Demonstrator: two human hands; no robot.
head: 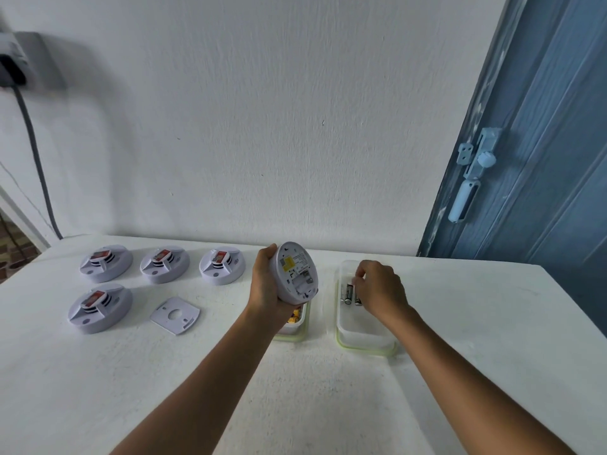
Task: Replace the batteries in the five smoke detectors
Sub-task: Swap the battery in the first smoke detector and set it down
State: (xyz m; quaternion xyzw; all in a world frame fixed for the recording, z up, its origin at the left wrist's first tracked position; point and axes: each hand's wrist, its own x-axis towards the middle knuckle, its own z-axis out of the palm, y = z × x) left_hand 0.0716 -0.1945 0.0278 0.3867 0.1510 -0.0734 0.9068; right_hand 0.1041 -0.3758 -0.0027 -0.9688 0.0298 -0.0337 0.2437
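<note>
My left hand (264,285) grips a white smoke detector (295,272), tilted so its back with the battery bay faces me. It hangs above a clear tub with yellow batteries (294,318). My right hand (377,287) reaches into a second clear tub (364,336), fingers curled down over the dark batteries (348,293) lying there; whether it holds one is hidden. Several more white detectors with red labels sit on the white table (460,307), among them one at the far left (105,262) and one in front (100,307). A loose back plate (175,315) lies beside them.
A white wall rises right behind the table. A blue door with a latch (473,169) stands at the right. A grey cable (36,152) hangs from a wall socket at the far left. The table's right edge runs close to the door.
</note>
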